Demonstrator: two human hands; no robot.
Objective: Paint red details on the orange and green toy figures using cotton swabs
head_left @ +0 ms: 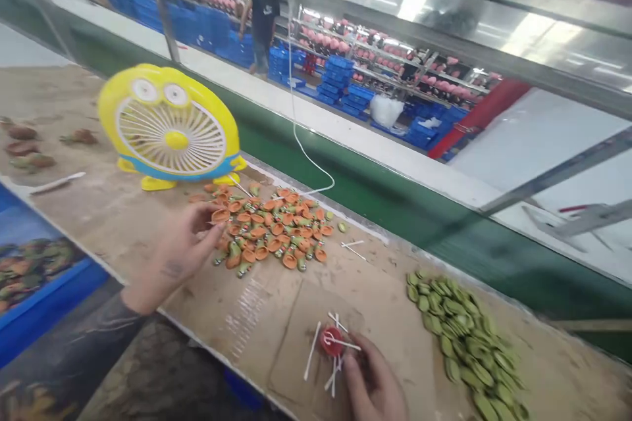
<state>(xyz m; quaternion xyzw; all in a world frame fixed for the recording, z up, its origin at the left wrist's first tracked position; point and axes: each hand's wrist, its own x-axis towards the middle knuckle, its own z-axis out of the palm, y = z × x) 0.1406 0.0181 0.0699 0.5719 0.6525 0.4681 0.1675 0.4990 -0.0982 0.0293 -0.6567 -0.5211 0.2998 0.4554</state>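
Observation:
My left hand [185,247] pinches a small orange and green shoe-shaped piece [220,216] at the left edge of a pile of similar pieces [276,227], whose orange faces are oval and hollow. Low in the view, my right hand [375,378] has thumb and forefinger closed at the end of a cotton swab [345,342]. That swab's other tip reaches into a small red cap [330,339], where something white shows. Around the cap, several loose cotton swabs [312,352] lie on a flat cardboard piece [291,368].
A yellow cartoon-shaped fan [168,131] stands behind my left hand. Green oval pieces [469,342] are heaped at right. A blue bin [49,296] with more pieces sits at lower left. A white cable [296,112] hangs down beyond the pile. A person [261,26] stands far back.

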